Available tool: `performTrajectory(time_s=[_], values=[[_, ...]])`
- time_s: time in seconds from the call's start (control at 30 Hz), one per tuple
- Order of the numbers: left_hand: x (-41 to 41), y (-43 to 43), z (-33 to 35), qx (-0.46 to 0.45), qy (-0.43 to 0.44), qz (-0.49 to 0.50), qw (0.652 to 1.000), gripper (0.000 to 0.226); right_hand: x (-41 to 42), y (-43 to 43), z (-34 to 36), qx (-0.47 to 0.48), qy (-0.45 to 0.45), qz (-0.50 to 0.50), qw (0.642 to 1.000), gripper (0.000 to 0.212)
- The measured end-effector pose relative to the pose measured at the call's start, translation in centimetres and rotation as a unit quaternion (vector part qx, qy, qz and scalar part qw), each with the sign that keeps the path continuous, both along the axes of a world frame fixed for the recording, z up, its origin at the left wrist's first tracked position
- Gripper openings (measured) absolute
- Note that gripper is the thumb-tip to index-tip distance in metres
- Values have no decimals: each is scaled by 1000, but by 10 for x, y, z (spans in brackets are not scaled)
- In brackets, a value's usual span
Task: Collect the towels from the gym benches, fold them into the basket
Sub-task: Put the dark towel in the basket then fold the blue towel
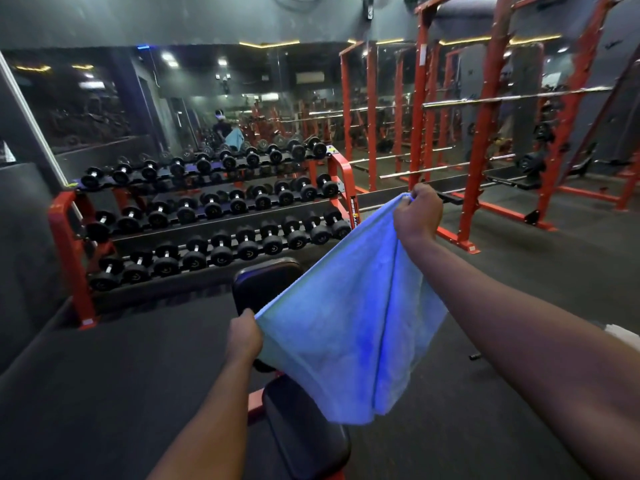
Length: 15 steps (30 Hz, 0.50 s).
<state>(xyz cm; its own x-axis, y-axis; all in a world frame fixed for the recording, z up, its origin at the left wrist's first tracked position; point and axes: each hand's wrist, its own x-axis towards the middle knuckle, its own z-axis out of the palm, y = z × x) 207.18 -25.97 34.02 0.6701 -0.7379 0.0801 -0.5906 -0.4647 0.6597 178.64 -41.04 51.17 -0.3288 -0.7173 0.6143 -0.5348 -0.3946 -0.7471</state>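
Observation:
A light blue towel (pixel 349 327) hangs spread in the air between my hands, above a black padded gym bench (pixel 298 434) with a red frame. My left hand (pixel 244 336) grips the towel's lower left corner. Higher and farther out, my right hand (pixel 417 211) pinches the upper corner. The cloth sags in a fold below them, its bottom edge just over the bench seat. No basket is in view.
A red three-tier rack of black dumbbells (pixel 214 209) stands ahead on the left before a wall mirror (pixel 194 98). Red power racks with barbells (pixel 485 133) fill the right side. Dark rubber floor (pixel 121 358) surrounds the bench. A white object (pixel 623 336) shows at the right edge.

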Motion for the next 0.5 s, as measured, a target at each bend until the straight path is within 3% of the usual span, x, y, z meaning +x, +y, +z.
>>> performTrajectory(time_s=[0.1,0.2,0.27,0.33,0.4,0.5], values=[[-2,0,14,-53,7,47,997,16,-9,-9,-18,87,35,-58,994,12],[6,-11,43,-19,-38,-18,999,10,-14,-9,-43,240,56,-80,966,33],[3,-18,66,69,-55,-125,988,10,-10,2,-58,346,167,-30,923,29],[-8,-27,81,134,-7,-216,967,12,-1,17,-70,401,261,45,877,20],[-25,-35,90,159,38,-258,952,20,12,29,-81,430,273,136,850,20],[-49,-46,93,116,25,-240,963,30,30,34,-99,390,232,238,859,19]])
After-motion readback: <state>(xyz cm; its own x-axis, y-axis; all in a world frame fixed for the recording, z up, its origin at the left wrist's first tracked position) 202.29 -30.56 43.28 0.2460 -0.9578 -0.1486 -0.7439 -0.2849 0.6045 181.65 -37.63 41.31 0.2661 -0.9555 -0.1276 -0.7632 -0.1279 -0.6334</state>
